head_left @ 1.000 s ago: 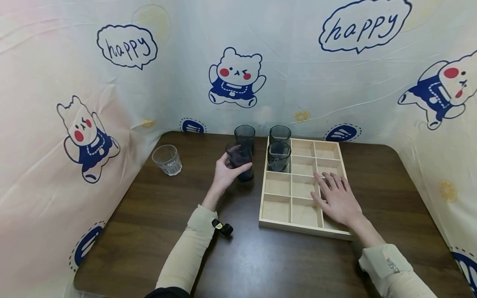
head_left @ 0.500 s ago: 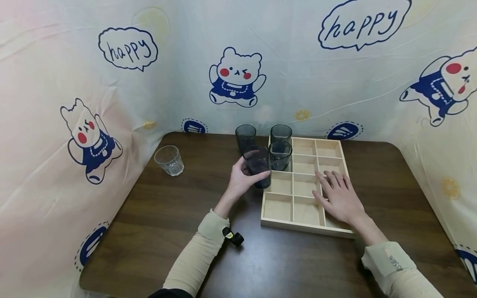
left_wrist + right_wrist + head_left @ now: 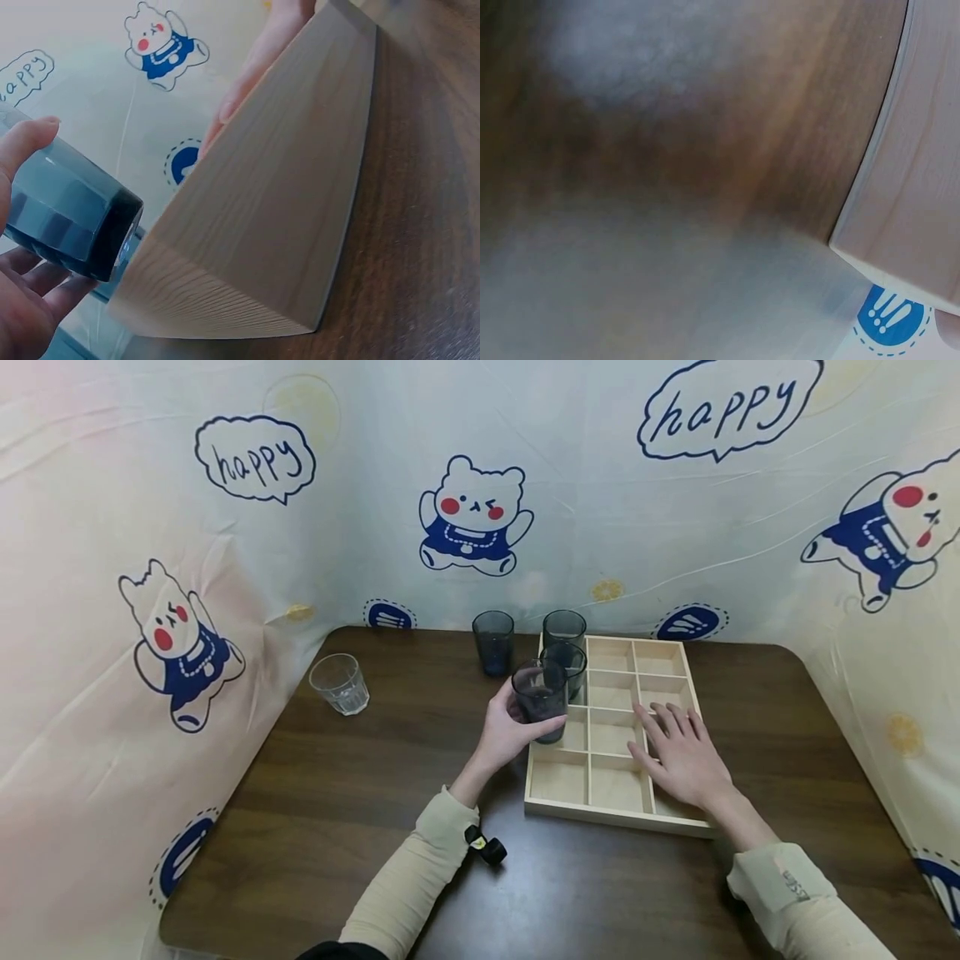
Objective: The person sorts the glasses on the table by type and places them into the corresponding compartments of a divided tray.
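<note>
My left hand point(image 3: 498, 733) grips a dark tinted drinking glass point(image 3: 540, 695), thumb on the near side. This glass is over the left column of a divided wooden tray point(image 3: 600, 816), around the third row from the back. In the left wrist view the glass point(image 3: 64, 206) is tilted, its base close to the tray's rim. Two more dark glasses, a rear one point(image 3: 564, 625) and a nearer one point(image 3: 576, 662), stand in the left column's back compartments; the held glass partly hides the nearer. My right hand point(image 3: 686, 758) lies over the tray's right side, fingers spread.
Left of the tray, another dark glass point(image 3: 493, 645) stands on the brown table point(image 3: 360, 777). A clear glass point(image 3: 341, 685) stands farther left. A patterned curtain point(image 3: 360, 502) closes off the back and sides. The right wrist view shows mostly blurred table and a tray corner point(image 3: 907, 180).
My left hand has carried the dark glass rightward from beside the tray to over its left column. My right hand has stayed about where it was.
</note>
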Demonstrator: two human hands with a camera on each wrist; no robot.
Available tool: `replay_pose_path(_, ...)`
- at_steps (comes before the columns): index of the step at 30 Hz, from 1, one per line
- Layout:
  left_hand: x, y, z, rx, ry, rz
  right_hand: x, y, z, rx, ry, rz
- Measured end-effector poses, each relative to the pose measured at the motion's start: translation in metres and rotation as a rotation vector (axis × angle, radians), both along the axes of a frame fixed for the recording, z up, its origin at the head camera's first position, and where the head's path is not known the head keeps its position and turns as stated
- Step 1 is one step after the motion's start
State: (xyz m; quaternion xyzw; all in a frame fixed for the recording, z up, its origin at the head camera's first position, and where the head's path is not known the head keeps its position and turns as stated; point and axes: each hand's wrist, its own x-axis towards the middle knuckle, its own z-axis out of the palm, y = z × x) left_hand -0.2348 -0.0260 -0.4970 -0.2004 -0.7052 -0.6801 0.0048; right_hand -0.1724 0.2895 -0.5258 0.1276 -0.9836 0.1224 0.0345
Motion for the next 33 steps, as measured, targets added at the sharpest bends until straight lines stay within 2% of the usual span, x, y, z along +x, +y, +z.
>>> replay_pose_path(13, 0.004, 0.016, -0.01, 0.011, 0.015, -0.01, -0.002, -0.002, -0.001, 0.006, -0.015, -0.008)
replay_pose_path(33, 0.006, 0.026, -0.025, -0.107, 0.07, 0.034, -0.001, -0.001, 0.002, 0.017, -0.02, -0.009)
